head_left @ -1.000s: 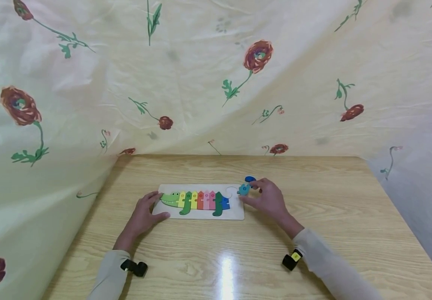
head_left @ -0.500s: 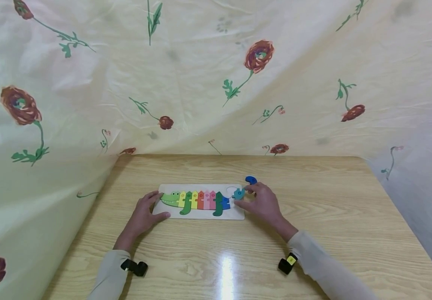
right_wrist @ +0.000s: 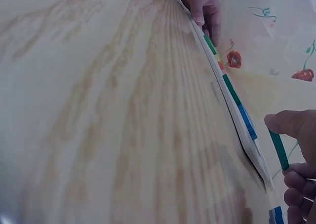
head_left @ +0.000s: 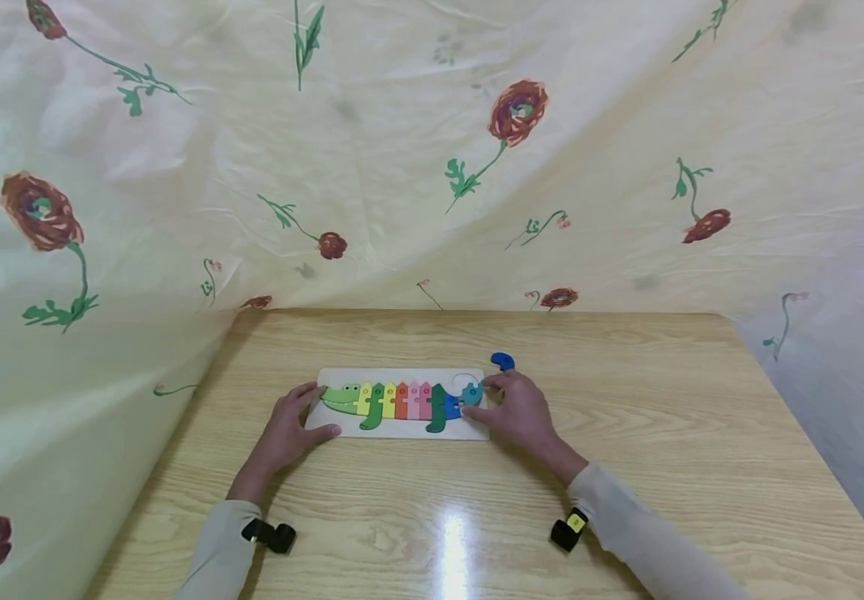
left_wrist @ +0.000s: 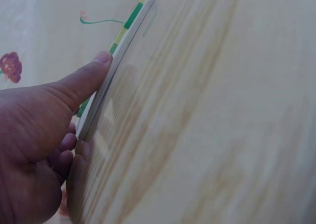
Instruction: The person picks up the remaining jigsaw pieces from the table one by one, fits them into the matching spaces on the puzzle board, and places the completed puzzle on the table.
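A white puzzle board [head_left: 397, 432] lies on the table, filled from its left end with a crocodile of coloured pieces [head_left: 402, 402]. My left hand [head_left: 289, 427] holds the board's left end, thumb along the near edge; in the left wrist view the thumb [left_wrist: 86, 81] presses that edge. Between thumb and fingertips, my right hand [head_left: 523, 412] pinches a teal puzzle piece [head_left: 471, 393] at the board's right end, beside the blue piece [head_left: 451, 407]. In the right wrist view this teal piece [right_wrist: 280, 151] stands tilted, apart from the board [right_wrist: 232, 98].
A curved dark-blue puzzle piece [head_left: 502, 361] lies loose on the wooden table [head_left: 372, 517] just beyond the board's far right corner. Flower-printed cloth [head_left: 402, 167] hangs behind and beside the table. Black wrist cameras [head_left: 270, 535] are strapped to both sleeves.
My right hand has moved left and slightly nearer, bringing the teal piece from the board's right edge to over its right end. My left hand and the board have stayed still.
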